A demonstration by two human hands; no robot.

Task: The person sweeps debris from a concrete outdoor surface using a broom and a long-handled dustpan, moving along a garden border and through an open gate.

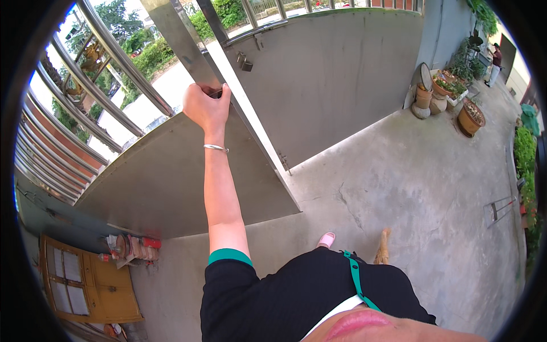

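Note:
My left hand, with a silver bangle on its wrist, grips the upright stile of a stainless steel gate leaf beside a dark cutout. The fingertips are hidden behind the hand. This leaf stands apart from the second gate leaf, and a bright narrow gap shows between them. A padlock hangs on the second leaf near its sliding bolt. Low on that leaf is a vertical drop bolt. My right hand is out of view.
Potted plants line the wall at right, with a person farther off. A long-handled dustpan lies on the concrete floor. A tan object shows near my pink slipper. A yellow wooden cabinet stands at left.

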